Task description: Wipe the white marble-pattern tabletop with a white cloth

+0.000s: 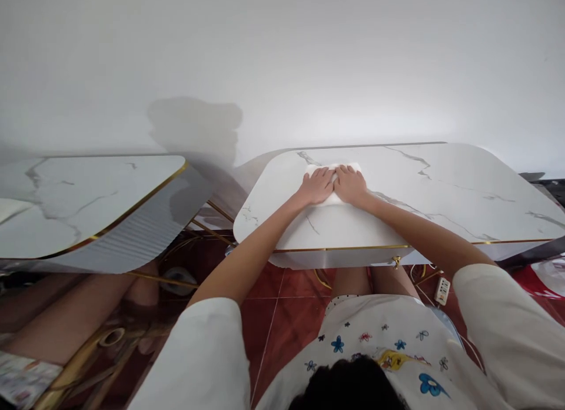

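Observation:
My left hand [318, 186] and my right hand [350, 185] lie side by side, palms down, on a folded white cloth [334, 199]. Fingers on both are stretched out and fairly flat, with the thumbs nearly touching. Under the cloth is the left part of a white marble-patterned table top [450, 189] with a gold edge strip. The palms hide most of the cloth, so I cannot tell whether it is fabric or thick paper.
A second marble-patterned table [101, 192] stands to the left, with a white item [13, 209] at its edge. Another person's legs [88, 310] show below it. A gold drawer knob [396, 261] juts from my table's front. A power strip [442, 291] hangs or lies below.

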`<state>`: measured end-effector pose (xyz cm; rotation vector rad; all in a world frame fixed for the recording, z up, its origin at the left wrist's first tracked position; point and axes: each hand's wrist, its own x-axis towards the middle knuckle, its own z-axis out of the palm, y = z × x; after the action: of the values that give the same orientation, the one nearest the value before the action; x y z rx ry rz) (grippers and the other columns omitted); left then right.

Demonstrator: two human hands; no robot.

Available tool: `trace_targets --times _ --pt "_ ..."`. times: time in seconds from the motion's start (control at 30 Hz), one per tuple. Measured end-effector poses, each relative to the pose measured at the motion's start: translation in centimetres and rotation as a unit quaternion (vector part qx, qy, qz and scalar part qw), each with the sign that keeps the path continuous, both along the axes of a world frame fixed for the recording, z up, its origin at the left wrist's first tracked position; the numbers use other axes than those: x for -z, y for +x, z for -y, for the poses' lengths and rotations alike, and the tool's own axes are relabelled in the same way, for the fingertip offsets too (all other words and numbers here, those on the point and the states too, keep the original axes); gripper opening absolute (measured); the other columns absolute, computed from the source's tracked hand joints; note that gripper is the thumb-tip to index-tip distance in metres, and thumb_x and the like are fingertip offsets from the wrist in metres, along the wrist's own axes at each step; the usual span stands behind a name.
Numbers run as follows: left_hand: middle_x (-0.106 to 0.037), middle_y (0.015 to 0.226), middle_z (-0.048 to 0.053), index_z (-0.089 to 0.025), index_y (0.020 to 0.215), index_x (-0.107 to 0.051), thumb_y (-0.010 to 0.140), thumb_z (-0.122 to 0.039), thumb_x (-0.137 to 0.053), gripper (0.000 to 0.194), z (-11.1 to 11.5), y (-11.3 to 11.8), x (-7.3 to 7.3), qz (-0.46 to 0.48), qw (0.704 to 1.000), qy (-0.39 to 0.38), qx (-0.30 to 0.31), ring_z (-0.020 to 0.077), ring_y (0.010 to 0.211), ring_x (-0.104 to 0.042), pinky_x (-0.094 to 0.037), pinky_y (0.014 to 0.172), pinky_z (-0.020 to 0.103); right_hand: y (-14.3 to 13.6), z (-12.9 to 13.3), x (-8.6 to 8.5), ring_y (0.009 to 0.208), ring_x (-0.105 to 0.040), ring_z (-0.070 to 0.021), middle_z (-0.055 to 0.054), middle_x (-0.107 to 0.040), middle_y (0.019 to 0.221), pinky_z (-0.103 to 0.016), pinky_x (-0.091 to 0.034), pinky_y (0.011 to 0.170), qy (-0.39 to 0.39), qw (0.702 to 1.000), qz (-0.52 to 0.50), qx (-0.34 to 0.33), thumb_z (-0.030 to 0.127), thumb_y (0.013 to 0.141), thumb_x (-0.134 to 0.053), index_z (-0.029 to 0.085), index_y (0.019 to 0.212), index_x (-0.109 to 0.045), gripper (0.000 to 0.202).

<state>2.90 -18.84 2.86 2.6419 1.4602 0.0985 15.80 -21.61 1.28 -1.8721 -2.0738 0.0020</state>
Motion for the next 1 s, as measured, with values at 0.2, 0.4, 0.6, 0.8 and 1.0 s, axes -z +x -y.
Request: trace_targets --times 0.2,0.4,0.6,0.8,1.0 --pt "-0.036 0.158 0.004 -0.027 0.146 -0.039 0.097 -0.026 -0.025 0.051 -6.8 2.1 0.4 0.036 0.998 -0.006 -0.054 0.0254 0.146 -0.028 -0.023 0.116 0.053 0.4 -6.8 0.2 0.129 -0.045 -0.0311 -0.016 -0.055 0.139 -0.045 -0.038 0.104 0.007 0.998 -0.024 0.056 0.020 0.097 -0.030 0.012 0.127 -0.056 0.041" --pt "-0.046 0.151 0.006 -0.026 0.136 -0.049 0.097 -0.026 -0.025 0.046 -10.8 3.3 1.4 0.097 0.990 0.048 -0.086 0.0260 0.140 -0.037 -0.030 0.112 0.054 2.1 -11.3 0.2 0.128 -0.045 -0.0302 -0.013 -0.057 0.137 -0.045 -0.037 0.104 0.017 0.999 -0.021 0.017 0.019 0.096 -0.029 0.014 0.125 -0.057 0.041" --pt "-0.053 0.144 0.010 -0.027 0.134 -0.053 0.093 -0.025 -0.035 0.045 -14.4 3.9 0.7 0.051 0.993 0.043 -0.098 0.0341 0.130 -0.047 -0.036 0.104 0.058 2.7 -14.4 0.1 0.126 -0.047 -0.0289 -0.012 -0.059 0.135 -0.044 -0.038 0.104 0.008 1.000 -0.015 0.004 0.019 0.097 -0.029 0.017 0.126 -0.057 0.041" --pt "-0.058 0.138 0.010 -0.025 0.131 -0.054 0.095 -0.025 -0.029 0.043 -16.9 3.9 1.3 0.061 0.994 0.076 -0.052 0.0312 0.128 -0.049 -0.037 0.105 0.053 3.1 -16.4 0.2 0.123 -0.051 -0.0290 -0.012 -0.062 0.132 -0.044 -0.040 0.103 0.007 0.999 -0.016 0.027 0.020 0.097 -0.028 0.016 0.125 -0.058 0.041" --pt "-0.059 0.139 0.008 -0.025 0.129 -0.055 0.093 -0.023 -0.032 0.043 -18.0 3.5 1.4 0.081 0.994 0.063 -0.027 0.0277 0.127 -0.052 -0.037 0.106 0.049 2.6 -16.9 0.2 0.121 -0.052 -0.0304 -0.014 -0.063 0.130 -0.044 -0.040 0.101 0.005 0.999 0.000 0.053 0.021 0.097 -0.028 0.015 0.122 -0.060 0.041"
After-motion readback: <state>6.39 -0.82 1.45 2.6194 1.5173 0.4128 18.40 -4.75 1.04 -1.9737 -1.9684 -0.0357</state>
